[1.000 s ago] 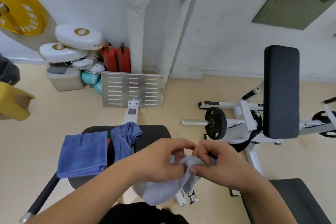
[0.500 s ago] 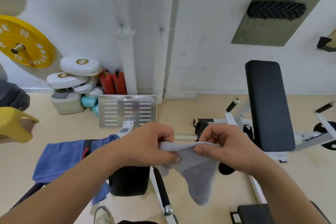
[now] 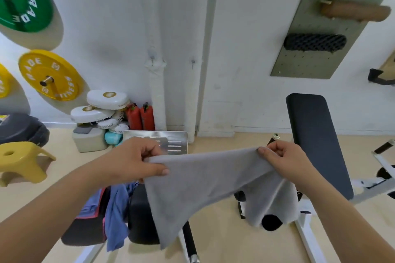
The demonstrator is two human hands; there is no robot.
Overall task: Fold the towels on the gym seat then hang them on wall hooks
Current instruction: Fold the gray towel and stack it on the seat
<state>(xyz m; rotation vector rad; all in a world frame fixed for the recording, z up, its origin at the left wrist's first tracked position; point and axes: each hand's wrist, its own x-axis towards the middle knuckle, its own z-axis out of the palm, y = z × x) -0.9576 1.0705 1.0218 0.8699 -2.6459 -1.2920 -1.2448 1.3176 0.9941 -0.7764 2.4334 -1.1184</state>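
A grey towel (image 3: 205, 186) hangs stretched in the air between my hands. My left hand (image 3: 136, 161) pinches its left top corner and my right hand (image 3: 284, 161) pinches its right top corner. The lower part of the grey towel droops over the black gym seat (image 3: 141, 220). On that seat lie a crumpled blue towel (image 3: 116, 209) and a folded blue towel (image 3: 92, 207), partly hidden by my left arm. Two small wall hooks show on the white wall, the left hook (image 3: 152, 60) and the right hook (image 3: 193, 63).
A black padded bench (image 3: 314, 141) on a white frame stands at the right. A yellow stool (image 3: 19, 161) sits at the left. Weight plates (image 3: 50, 74) hang on the wall; white pads, red bottles and a metal footplate (image 3: 171, 136) crowd the wall's base.
My hands have moved apart and risen, so the bunched grey towel is now spread wide between them. My view has tilted up toward the wall.
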